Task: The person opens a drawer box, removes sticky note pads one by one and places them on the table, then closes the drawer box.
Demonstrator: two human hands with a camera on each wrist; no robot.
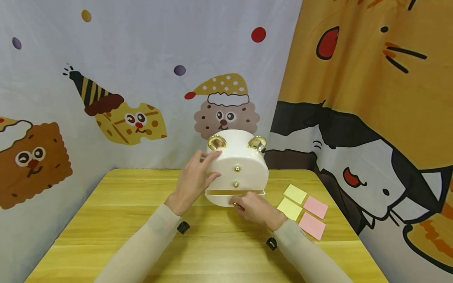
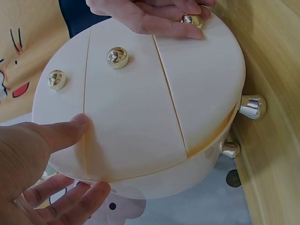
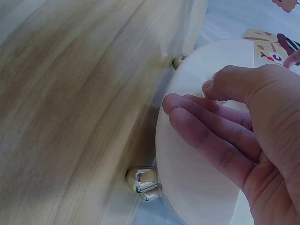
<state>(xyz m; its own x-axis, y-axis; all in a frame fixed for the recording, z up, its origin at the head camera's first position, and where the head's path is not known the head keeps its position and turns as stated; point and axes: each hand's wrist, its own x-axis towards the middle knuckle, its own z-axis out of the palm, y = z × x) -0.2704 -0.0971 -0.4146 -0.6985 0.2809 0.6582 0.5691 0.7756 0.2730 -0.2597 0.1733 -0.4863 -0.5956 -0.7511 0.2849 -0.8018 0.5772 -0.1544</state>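
Observation:
A white rounded drawer box with gold ear-shaped pieces and gold knobs stands on the table. Its bottom drawer is pulled slightly out, with a narrow gap above it. My left hand holds the box's left side; in the left wrist view the thumb lies on the front face and the fingers reach round the edge. Down at the bottom drawer, my right hand pinches the gold knob between thumb and fingers. The drawer's inside is hidden.
Yellow sticky notes and pink sticky notes lie right of the box on the wooden table. A cartoon-printed curtain hangs behind. Gold feet support the box.

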